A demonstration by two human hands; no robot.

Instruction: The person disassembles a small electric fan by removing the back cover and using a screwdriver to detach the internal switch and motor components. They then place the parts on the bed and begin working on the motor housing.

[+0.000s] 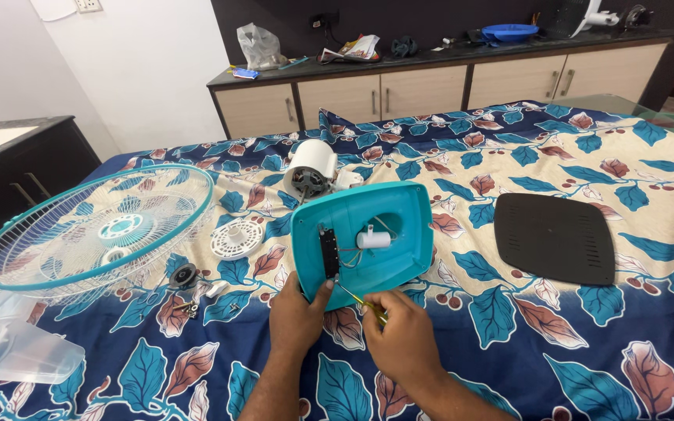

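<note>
A teal plastic fan base shell point(399, 214) stands tilted on the bed, its hollow inside facing me. Inside it sit a black switch block point(329, 251), a white cylinder part point(373, 239) and some wires. My left hand point(296, 316) grips the shell's lower left edge, thumb near the switch block. My right hand point(401, 337) holds a thin screwdriver with a yellow-green handle point(360, 302), its tip pointing up-left into the shell's lower part.
A teal and white fan grille point(95, 230) lies at left, with a white round cap point(235, 238), a white motor housing point(310, 170) and small screws point(189, 308) nearby. A black base plate point(555, 238) lies at right. Clear fan blades point(17, 351) rest at lower left. A cabinet counter point(431, 70) stands behind.
</note>
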